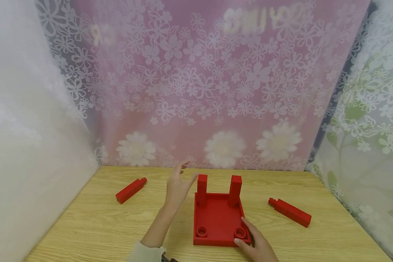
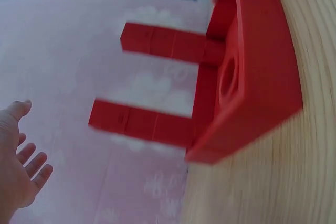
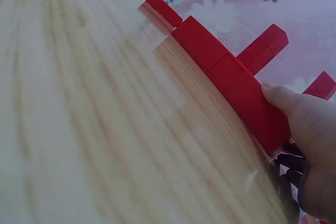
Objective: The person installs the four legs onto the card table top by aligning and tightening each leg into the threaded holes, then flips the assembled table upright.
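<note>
A shallow red square base (image 1: 217, 220) with a raised rim lies on the table. Two red posts, a left one (image 1: 202, 189) and a right one (image 1: 235, 191), stand upright at its far corners. Round sockets (image 1: 201, 231) show at the near corners. My right hand (image 1: 257, 240) grips the near right corner, thumb (image 3: 278, 98) against its wall in the right wrist view. Beside the top of the left post, my left hand (image 1: 177, 187) is raised with fingers spread, holding nothing. In the left wrist view this hand (image 2: 18, 166) is apart from the posts.
One loose red post (image 1: 131, 191) lies on the wooden table (image 1: 95, 225) to the left, another (image 1: 291, 212) to the right. Each has a narrower end. A flowered curtain (image 1: 199, 91) hangs behind, with pale sheets on both sides.
</note>
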A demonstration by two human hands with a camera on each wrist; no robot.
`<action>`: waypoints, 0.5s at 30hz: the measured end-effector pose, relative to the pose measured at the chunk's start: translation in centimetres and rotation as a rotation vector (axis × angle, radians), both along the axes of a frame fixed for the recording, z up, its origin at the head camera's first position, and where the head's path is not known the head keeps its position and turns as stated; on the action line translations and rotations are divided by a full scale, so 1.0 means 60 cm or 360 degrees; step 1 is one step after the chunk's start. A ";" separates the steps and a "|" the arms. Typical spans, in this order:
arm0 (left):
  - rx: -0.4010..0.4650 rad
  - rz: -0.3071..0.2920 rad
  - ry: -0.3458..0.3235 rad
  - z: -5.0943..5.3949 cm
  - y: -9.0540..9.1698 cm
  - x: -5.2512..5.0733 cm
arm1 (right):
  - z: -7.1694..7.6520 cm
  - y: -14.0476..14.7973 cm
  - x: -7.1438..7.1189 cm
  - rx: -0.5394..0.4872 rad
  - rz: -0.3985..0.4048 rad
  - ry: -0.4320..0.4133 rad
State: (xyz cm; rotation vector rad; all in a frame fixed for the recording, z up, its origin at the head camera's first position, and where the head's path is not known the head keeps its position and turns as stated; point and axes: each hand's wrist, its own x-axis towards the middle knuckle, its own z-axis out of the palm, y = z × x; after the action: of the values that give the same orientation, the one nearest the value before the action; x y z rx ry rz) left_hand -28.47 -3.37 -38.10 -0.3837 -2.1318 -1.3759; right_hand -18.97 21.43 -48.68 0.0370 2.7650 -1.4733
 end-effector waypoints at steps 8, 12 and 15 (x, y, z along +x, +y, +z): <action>0.0017 0.0263 -0.0008 -0.030 -0.120 -0.009 | 0.000 0.000 -0.001 -0.0020 0.0008 0.0004; 0.0046 0.0393 -0.0084 -0.047 -0.177 -0.007 | 0.001 -0.001 -0.001 0.0001 0.0007 -0.0007; 0.0050 0.0459 -0.0132 -0.066 -0.218 -0.010 | 0.003 -0.002 0.000 0.0009 0.0002 -0.0009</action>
State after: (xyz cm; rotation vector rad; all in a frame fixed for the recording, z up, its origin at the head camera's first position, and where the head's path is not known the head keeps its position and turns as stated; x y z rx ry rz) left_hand -29.07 -16.43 -42.07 -0.0042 -2.1296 -1.2748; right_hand -18.99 21.33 -48.48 0.0391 2.7642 -1.4625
